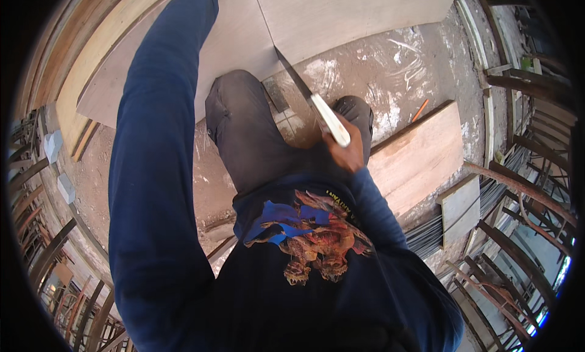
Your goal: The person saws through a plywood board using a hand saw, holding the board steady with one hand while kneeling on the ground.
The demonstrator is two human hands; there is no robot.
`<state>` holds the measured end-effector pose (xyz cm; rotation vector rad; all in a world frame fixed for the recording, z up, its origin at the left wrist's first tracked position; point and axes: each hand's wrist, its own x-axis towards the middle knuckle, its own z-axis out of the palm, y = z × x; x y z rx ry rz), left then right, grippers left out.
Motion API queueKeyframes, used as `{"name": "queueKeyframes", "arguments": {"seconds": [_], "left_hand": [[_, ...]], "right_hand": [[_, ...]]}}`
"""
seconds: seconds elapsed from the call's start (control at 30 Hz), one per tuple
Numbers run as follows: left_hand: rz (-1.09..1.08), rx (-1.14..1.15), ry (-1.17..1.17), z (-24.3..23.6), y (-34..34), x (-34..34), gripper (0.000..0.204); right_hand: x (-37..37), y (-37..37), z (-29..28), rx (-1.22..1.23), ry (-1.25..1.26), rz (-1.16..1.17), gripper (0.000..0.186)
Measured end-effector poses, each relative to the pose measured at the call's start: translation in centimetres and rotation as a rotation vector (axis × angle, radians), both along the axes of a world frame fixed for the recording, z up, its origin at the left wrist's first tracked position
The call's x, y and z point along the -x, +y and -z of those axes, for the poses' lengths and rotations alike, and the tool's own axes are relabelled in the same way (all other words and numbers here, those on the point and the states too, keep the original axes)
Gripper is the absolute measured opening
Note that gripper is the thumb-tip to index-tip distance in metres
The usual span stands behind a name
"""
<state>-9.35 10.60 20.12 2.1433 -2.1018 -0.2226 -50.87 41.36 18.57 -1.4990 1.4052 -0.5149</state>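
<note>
My right hand (346, 146) is wrapped round the white handle of a handsaw (329, 120), low between my knees. The saw's dark blade slants up and to the left, its tip at the near edge of a large pale plywood sheet (341, 14). A thin dark line, a cut or a drawn mark, runs from that tip across the sheet to the top of the view. My left arm (155, 138), in a dark blue sleeve, reaches forward over the sheet's left part; the hand itself lies beyond the upper edge, out of sight.
To the right a smaller plywood piece (420, 160) lies on the dusty, white-stained floor, with an orange pencil-like stick (420, 110) beside it. Farther right are a grey board (461, 210), thin rods and timber poles (518, 181). More boards are stacked at the far left.
</note>
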Motion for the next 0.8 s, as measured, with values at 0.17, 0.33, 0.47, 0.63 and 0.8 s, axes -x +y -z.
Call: {"name": "queueKeyframes", "arguments": {"seconds": [0.17, 0.33, 0.47, 0.63, 0.8], "left_hand": [[-0.045, -0.081, 0.009, -3.1, -0.3, 0.5, 0.111], [0.011, -0.079, 0.009, -3.8, -0.4, 2.9, 0.109], [0.009, -0.044, -0.008, -3.1, -0.9, 1.1, 0.107], [-0.003, -0.015, -0.012, -2.0, -0.5, -0.9, 0.111], [0.033, -0.078, -0.042, -3.9, -0.8, 2.8, 0.112]], "right_hand": [[5.5, 6.4, -6.3, 0.012, -0.065, -0.029, 0.052], [-2.3, -3.0, 4.0, -0.044, 0.044, 0.008, 0.050], [1.0, 1.6, -0.6, 0.097, -0.025, 0.004, 0.054], [5.6, 4.9, -3.2, 0.029, -0.108, 0.004, 0.056], [-3.0, -3.6, 5.7, 0.080, -0.064, 0.111, 0.048]]}}
